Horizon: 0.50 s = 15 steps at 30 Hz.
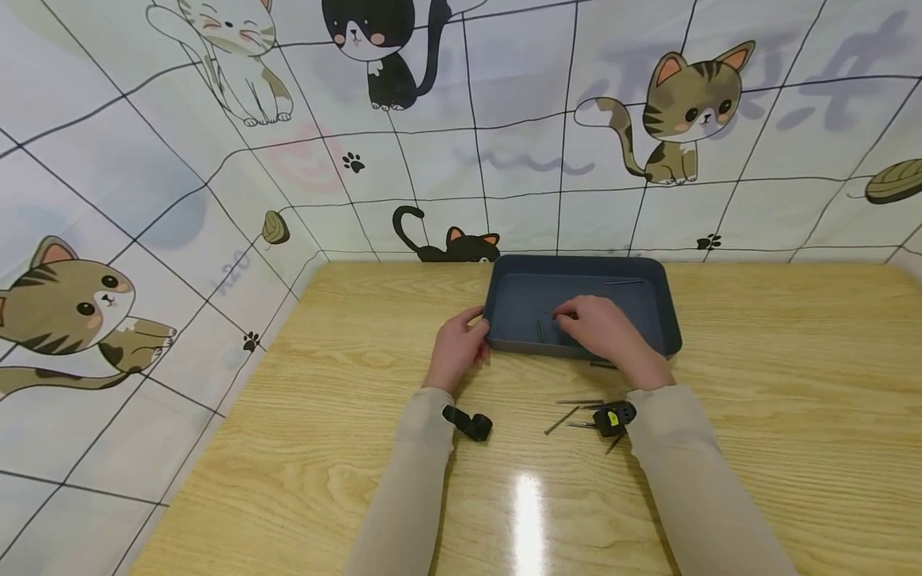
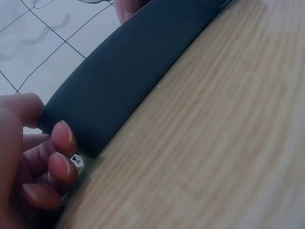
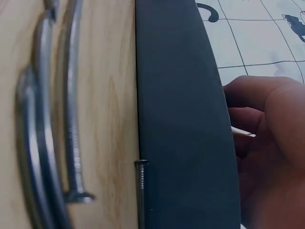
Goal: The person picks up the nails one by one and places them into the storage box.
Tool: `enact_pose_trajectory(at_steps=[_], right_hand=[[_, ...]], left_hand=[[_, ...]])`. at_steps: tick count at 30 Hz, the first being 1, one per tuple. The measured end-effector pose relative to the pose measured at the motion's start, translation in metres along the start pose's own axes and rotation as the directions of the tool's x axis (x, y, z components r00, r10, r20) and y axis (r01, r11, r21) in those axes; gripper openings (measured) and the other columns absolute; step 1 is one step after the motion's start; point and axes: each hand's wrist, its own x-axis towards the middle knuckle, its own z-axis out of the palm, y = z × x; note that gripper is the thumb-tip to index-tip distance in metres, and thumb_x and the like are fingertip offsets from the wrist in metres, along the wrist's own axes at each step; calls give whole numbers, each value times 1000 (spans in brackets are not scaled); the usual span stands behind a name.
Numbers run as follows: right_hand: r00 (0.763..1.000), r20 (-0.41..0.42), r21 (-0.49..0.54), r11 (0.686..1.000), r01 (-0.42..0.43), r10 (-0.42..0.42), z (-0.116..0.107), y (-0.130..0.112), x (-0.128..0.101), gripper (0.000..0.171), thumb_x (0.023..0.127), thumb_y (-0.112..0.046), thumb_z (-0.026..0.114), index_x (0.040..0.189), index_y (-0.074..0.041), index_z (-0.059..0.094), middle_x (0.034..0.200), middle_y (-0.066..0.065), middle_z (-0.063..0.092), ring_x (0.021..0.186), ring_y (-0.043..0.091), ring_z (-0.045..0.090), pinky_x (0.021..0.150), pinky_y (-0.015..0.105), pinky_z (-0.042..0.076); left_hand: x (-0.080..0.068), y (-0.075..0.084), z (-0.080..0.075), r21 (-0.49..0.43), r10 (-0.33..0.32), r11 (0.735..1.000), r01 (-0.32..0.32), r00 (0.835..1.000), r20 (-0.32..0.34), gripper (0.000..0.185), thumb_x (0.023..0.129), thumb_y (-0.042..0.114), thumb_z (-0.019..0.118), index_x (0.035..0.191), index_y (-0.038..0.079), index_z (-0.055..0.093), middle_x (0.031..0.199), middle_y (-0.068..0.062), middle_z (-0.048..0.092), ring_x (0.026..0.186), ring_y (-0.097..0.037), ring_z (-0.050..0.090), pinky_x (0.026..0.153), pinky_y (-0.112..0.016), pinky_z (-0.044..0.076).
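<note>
A dark blue-grey tray (image 1: 670,320) lies at the middle of the wooden table. My left hand (image 1: 481,326) grips its near left corner; in the left wrist view the thumb sits on the rim and the fingers (image 2: 64,138) curl against the tray wall (image 2: 133,71). My right hand (image 1: 569,314) reaches over the near wall into the tray and pinches a thin nail (image 3: 243,132) between its fingertips. Two nails (image 1: 541,330) lie on the tray floor beside it, and another nail (image 1: 623,282) lies near the far wall.
Several loose nails (image 1: 576,412) lie on the table by my right wrist, seen close as steel nails (image 3: 71,119). One short nail (image 3: 141,191) lies against the tray's outer wall (image 3: 186,119). A cat-patterned wall stands behind and to the left.
</note>
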Motion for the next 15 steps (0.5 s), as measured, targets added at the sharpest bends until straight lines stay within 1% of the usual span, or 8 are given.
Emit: enact_pose_trajectory(at_steps=[7, 11, 15], right_hand=[[996, 83, 16, 1000, -27, 26, 3, 1, 1, 35, 92, -20, 45, 118, 0, 57, 116, 19, 54, 105, 33, 49, 83, 46, 41], [995, 96, 18, 999, -44, 42, 3, 1, 1, 34, 92, -20, 45, 118, 0, 57, 116, 18, 53, 104, 32, 50, 83, 45, 41], [995, 93, 17, 999, -29, 27, 5, 2, 2, 34, 92, -20, 45, 116, 0, 58, 113, 17, 54, 101, 31, 51, 82, 44, 42]], left_hand=[[-1, 2, 1, -17, -9, 1000, 9, 1000, -1, 43, 84, 31, 46, 125, 20, 53, 53, -6, 59, 42, -22, 52, 44, -32, 44], [-1, 3, 1, -22, -4, 1000, 4, 1000, 4, 44, 84, 31, 46, 125, 19, 53, 53, -6, 59, 42, -22, 52, 44, -32, 44], [-1, 2, 1, -22, -4, 1000, 4, 1000, -1, 44, 83, 31, 46, 125, 19, 53, 53, -6, 58, 41, -21, 52, 43, -31, 44]])
